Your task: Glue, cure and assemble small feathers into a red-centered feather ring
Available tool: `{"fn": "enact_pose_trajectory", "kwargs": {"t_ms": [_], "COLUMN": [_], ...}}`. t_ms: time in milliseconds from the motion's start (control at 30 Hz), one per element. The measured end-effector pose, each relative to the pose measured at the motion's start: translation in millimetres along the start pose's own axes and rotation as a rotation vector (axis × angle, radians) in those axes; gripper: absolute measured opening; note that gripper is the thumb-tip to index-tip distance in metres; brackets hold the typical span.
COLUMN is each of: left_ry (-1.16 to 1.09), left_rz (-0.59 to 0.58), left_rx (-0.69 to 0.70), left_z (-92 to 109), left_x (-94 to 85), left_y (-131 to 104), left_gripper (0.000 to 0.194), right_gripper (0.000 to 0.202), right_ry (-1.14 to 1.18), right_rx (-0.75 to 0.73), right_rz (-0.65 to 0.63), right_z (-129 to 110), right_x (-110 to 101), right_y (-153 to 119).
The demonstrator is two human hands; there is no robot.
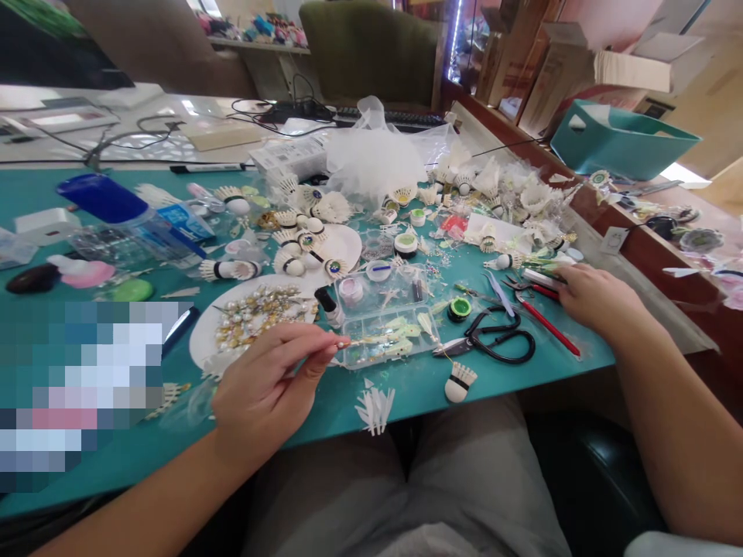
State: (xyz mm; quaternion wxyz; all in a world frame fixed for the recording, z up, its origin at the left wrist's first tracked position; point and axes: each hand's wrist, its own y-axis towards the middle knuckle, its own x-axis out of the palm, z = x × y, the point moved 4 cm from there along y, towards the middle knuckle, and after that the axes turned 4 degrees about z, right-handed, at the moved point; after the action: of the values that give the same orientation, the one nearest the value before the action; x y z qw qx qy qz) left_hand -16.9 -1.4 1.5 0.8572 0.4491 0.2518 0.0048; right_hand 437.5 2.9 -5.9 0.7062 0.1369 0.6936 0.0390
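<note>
My left hand (272, 379) is closed in a pinch on the end of a thin stem with pale green petal-like pieces (400, 333) along it. This piece hangs over a clear compartment box (363, 356). At the right, my right hand (597, 298) rests low among the tools, fingers bent together by a white stick-like item (539, 278). What its fingertips hold is hidden. Red-handled pliers (549, 325) lie just beside it, with black-handled scissors (499, 336) and pale tweezers (500, 294) to their left. A shuttlecock (460, 381) lies near the table edge.
A white plate (200, 340) of gold and pearly beads stands left of the box. Several shuttlecocks lie behind it, near another white plate (348, 247). Cut white feather pieces (375, 408) lie at the front edge. A teal basket (624, 143) stands far right.
</note>
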Motion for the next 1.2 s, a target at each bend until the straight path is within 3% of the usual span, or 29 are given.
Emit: {"fn": "enact_pose_trajectory", "kwargs": {"t_ms": [167,333,533,667,767,967,1100,1200], "left_ry": [0.017,0.041,0.031,-0.004,-0.037,-0.084,-0.129,-0.132], "left_rz": [-0.032,-0.085,-0.153,-0.148,-0.11,-0.065,-0.04,-0.029], "left_rx": [-0.009,-0.036,-0.017,0.013,0.04,0.125,0.194,0.21], "left_z": [-2,-3,-1,-1,-2,0,4,5], "left_x": [-0.9,-2.2,-2.6,-1.8,-1.7,0.1,0.5,0.8], "left_y": [-3,-3,1,-1,-4,-4,-2,-2], "left_gripper": [0.021,0.014,0.012,0.011,0.009,0.013,0.012,0.009], "right_gripper": [0.021,0.02,0.03,0.032,0.026,0.029,0.032,0.035], "right_ry": [0.012,-0.006,0.128,0.224,0.483,1.496,1.731,1.798], "right_rx": [0.001,0.033,-0.041,0.054,0.088,0.229,0.327,0.38], "right_rz": [-0.01,0.003,0.149,0.204,0.183,-0.019,0.03,-0.023], "right_z": [8,7,-29,-50,-63,-97,-121,-139], "right_x": [7,-1,-33,-55,-66,-74,-77,-76], "right_y": [2,-2,-10,-14,-18,-34,-48,-59]}}
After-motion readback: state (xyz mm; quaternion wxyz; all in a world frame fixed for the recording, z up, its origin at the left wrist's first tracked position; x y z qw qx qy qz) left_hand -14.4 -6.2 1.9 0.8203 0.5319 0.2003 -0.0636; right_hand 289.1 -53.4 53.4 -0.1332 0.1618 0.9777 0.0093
